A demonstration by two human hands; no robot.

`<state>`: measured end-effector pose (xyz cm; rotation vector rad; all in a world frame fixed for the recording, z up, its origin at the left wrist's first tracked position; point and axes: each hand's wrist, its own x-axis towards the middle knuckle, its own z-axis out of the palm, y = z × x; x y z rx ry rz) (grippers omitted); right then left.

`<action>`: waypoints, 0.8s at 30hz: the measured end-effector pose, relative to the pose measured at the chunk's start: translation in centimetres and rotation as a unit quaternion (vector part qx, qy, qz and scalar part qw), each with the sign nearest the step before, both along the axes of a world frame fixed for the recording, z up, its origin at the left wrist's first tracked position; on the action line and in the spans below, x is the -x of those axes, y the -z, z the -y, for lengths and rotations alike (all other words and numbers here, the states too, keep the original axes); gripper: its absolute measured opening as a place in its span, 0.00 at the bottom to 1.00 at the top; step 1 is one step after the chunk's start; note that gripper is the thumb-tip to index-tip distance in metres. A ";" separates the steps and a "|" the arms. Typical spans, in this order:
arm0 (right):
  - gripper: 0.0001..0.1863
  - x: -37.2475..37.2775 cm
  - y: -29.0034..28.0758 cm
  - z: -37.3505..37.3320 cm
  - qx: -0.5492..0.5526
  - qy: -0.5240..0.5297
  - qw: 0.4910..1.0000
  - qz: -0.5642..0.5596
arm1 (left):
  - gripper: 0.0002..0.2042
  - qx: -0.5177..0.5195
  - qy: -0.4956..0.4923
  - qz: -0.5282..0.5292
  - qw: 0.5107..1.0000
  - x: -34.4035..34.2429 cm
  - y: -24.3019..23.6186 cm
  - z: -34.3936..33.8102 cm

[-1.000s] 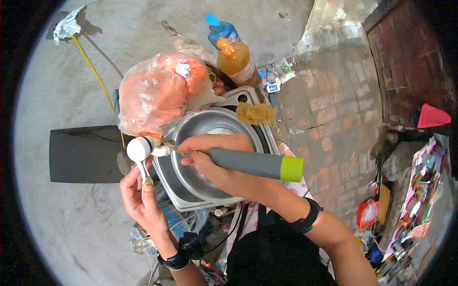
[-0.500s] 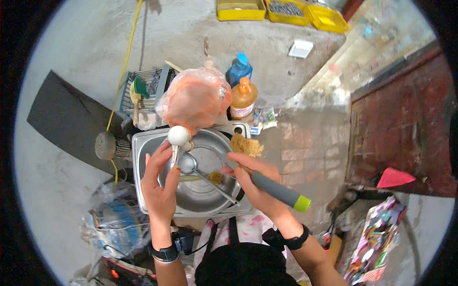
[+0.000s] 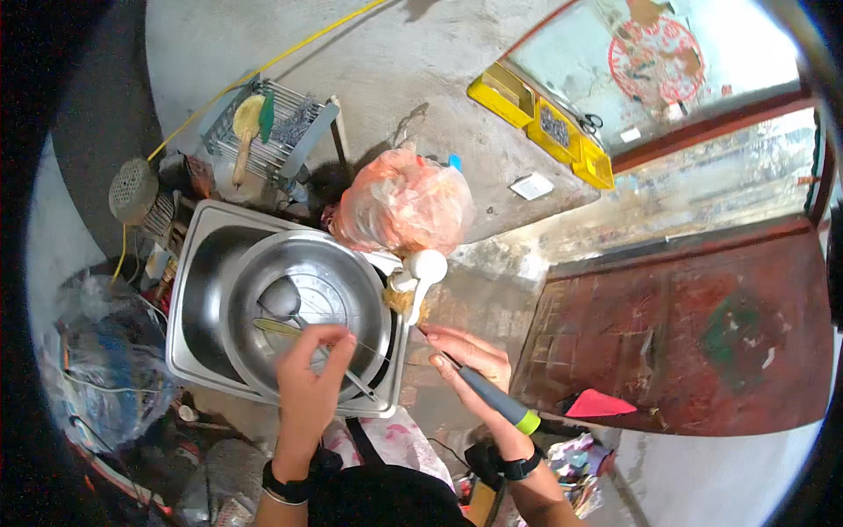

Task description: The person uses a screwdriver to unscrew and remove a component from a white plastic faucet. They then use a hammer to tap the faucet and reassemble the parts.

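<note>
In my right hand (image 3: 470,364) is a tool with a grey, lime-ended handle (image 3: 496,400); its working end is too thin to make out. My left hand (image 3: 307,373) is over the metal basin (image 3: 241,263), thumb and forefinger curled together; what they hold, if anything, is hidden. Under it lie a metal ladle (image 3: 281,299) and the green handle of a brush (image 3: 275,327), whose head is covered by the hand. The basin rests in a steel sink (image 3: 198,263). A white tap (image 3: 426,268) rises at its right side, above a tan sponge (image 3: 399,303).
Behind the tap is a pinkish plastic bag (image 3: 404,202). A wire rack (image 3: 294,110) with a scrubbing brush (image 3: 244,132) stands at the back left. Yellow trays (image 3: 505,101) line the wall. A dark red door (image 3: 676,325) is on the right.
My left hand has let go of the tap lever and moved down over the basin. The lever now points toward the right hand's side. My view has turned right; the right hand keeps its tool.
</note>
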<state>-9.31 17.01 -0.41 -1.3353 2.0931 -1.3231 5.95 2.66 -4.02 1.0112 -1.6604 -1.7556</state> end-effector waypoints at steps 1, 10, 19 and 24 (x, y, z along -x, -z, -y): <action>0.12 -0.2 -0.1 0.3 0.004 -0.014 1.000 -0.016 | 0.06 -0.026 -0.001 -0.030 0.999 0.0 0.3 -0.6; 0.16 1.5 1.3 2.3 0.016 -0.226 0.949 -0.221 | 0.15 -0.371 0.082 -0.218 0.899 2.2 2.4 -5.0; 0.27 7.0 1.1 0.5 0.016 -0.321 0.946 -0.049 | 0.16 -0.431 -0.041 -0.368 0.823 7.2 2.9 -10.5; 0.22 6.6 0.7 -0.6 0.014 -0.182 0.959 0.217 | 0.13 -0.366 -0.104 -0.384 0.842 9.7 1.6 -10.8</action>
